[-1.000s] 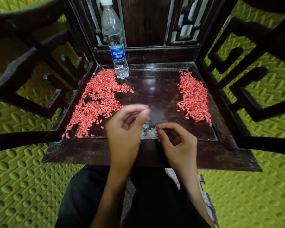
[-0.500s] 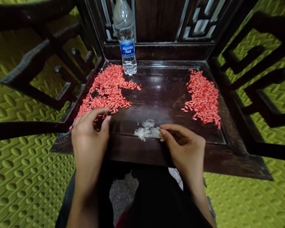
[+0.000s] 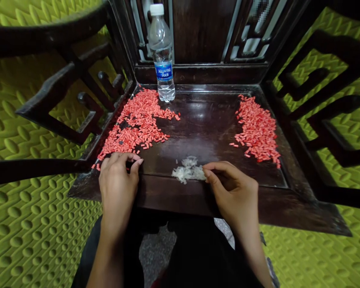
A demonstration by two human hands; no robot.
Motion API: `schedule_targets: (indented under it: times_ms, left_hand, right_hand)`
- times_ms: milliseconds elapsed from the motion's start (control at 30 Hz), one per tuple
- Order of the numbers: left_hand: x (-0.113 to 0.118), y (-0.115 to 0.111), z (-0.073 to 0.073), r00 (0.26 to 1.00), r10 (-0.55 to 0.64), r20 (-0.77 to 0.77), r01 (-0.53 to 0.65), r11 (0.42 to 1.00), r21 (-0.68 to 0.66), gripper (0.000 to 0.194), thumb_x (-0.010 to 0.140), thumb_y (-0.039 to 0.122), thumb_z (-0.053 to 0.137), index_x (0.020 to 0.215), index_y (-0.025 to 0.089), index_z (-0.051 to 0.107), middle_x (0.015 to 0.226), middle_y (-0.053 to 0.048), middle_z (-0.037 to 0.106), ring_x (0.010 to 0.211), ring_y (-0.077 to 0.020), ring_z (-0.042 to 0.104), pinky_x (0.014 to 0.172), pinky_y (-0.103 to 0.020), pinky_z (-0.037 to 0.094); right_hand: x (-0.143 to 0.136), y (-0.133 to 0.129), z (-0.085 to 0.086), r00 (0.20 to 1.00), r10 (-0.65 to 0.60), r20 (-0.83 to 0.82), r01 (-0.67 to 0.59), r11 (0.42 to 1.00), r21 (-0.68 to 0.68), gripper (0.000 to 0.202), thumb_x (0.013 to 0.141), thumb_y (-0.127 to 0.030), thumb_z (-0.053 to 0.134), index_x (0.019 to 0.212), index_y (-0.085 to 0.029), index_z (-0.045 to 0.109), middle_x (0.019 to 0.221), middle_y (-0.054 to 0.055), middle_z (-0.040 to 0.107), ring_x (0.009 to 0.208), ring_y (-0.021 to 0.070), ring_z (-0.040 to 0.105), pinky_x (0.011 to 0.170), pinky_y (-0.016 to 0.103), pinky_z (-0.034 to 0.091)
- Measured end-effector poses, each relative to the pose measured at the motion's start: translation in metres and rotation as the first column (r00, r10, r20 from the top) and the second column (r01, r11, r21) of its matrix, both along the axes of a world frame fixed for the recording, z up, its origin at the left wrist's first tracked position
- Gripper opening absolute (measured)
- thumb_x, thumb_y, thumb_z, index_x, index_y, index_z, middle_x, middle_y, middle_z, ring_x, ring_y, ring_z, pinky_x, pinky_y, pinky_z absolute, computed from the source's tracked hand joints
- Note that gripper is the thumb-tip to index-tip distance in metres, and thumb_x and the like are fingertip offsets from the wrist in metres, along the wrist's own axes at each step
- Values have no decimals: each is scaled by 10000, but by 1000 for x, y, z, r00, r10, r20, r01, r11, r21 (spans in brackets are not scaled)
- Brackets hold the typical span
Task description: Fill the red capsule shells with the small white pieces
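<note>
My left hand [image 3: 118, 176] rests at the seat's front left, by the near edge of a spread of small red tube-shaped pieces [image 3: 138, 116]. Its thumb and index tips have come together in a pinch; what lies between them, if anything, is hidden. My right hand [image 3: 232, 186] pinches with thumb and index at the right edge of a small heap of thin, whitish see-through pieces [image 3: 187, 172]. Anything between those fingertips is too small to name.
A second pile of red pieces [image 3: 256, 130] lies on the right of the dark wooden seat [image 3: 198, 132]. A clear Aquafina bottle [image 3: 163, 72] stands upright at the back left. Carved armrests [image 3: 63, 80] rise at both sides.
My left hand's thumb and index have closed from a wide gap, and the hand has come down by the red pieces. My right hand stays at the whitish heap. The view has tilted slightly up.
</note>
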State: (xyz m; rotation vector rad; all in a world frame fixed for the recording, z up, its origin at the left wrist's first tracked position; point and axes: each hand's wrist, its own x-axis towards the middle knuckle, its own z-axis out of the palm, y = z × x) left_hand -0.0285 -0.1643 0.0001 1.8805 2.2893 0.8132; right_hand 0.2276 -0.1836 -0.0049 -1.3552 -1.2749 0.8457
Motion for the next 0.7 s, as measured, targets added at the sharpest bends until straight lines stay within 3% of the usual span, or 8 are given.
schedule_targets:
  times_ms: [100, 200, 267, 333, 400, 467, 567, 700]
  left_hand:
    - [5, 1, 2, 999, 9, 45, -9, 1000, 11, 136, 973, 341, 687, 902, 246, 752, 1033, -118, 760, 1010, -356, 634, 965, -489, 452]
    - [27, -3, 11, 945, -24, 325, 17, 1000, 23, 134, 948, 350, 745, 872, 242, 771, 952, -60, 776, 936, -277, 664, 910, -408, 488]
    - [50, -7, 18, 764, -88, 639, 86, 996, 35, 150, 920, 378, 798, 888, 231, 802, 865, -35, 777, 823, -219, 676, 792, -333, 522]
    - [74, -12, 22, 495, -136, 858, 225, 974, 24, 141, 892, 357, 849, 923, 221, 831, 913, -46, 808, 839, -195, 712, 784, -294, 554]
    - [93, -16, 22, 235, -138, 962, 305, 950, 62, 133, 887, 338, 866, 943, 219, 846, 919, -48, 817, 779, -159, 706, 753, -264, 572]
    - [104, -18, 20, 26, -107, 994, 343, 935, 92, 125, 862, 300, 896, 946, 220, 852, 943, -48, 823, 758, -133, 707, 771, -250, 593]
    - [107, -18, 15, -125, -76, 989, 352, 929, 116, 121, 836, 254, 919, 927, 220, 848, 931, -43, 823, 765, -129, 732, 765, -239, 616]
    - [105, -17, 11, -136, -105, 985, 349, 926, 147, 105, 844, 209, 906, 924, 221, 839, 953, -43, 830, 817, -147, 769, 763, -238, 635]
  right_hand:
    - [1, -1, 1, 1000, 19, 6, -20, 1000, 13, 94, 979, -203, 719, 945, -223, 805, 896, 16, 753, 796, 161, 693, 734, 299, 557]
    - [2, -1, 2, 999, 38, 16, -38, 999, 26, 107, 987, -190, 712, 973, -224, 812, 921, 21, 761, 836, 166, 706, 740, 299, 554]
    - [2, -1, 4, 998, 56, 25, -57, 997, 42, 124, 990, -174, 707, 993, -228, 819, 941, 27, 773, 872, 174, 720, 766, 307, 564]
    - [2, -1, 6, 997, 75, 29, -76, 995, 65, 147, 990, -153, 703, 1001, -235, 824, 951, 27, 784, 894, 177, 732, 792, 310, 575]
    - [2, -2, 7, 996, 84, 20, -85, 993, 85, 165, 989, -137, 702, 1006, -243, 828, 956, 25, 793, 900, 177, 742, 801, 310, 585]
    - [2, -4, 7, 997, 83, 0, -83, 992, 99, 171, 985, -131, 710, 1014, -249, 830, 958, 24, 797, 888, 178, 748, 799, 314, 596]
    - [1, -7, 8, 996, 84, -32, -80, 990, 114, 177, 988, -138, 717, 1053, -258, 829, 974, 26, 796, 889, 183, 754, 805, 322, 611]
    - [1, -8, 8, 994, 97, -46, -90, 987, 131, 208, 1013, -148, 691, 1116, -276, 818, 1003, 27, 781, 919, 186, 749, 822, 330, 615]
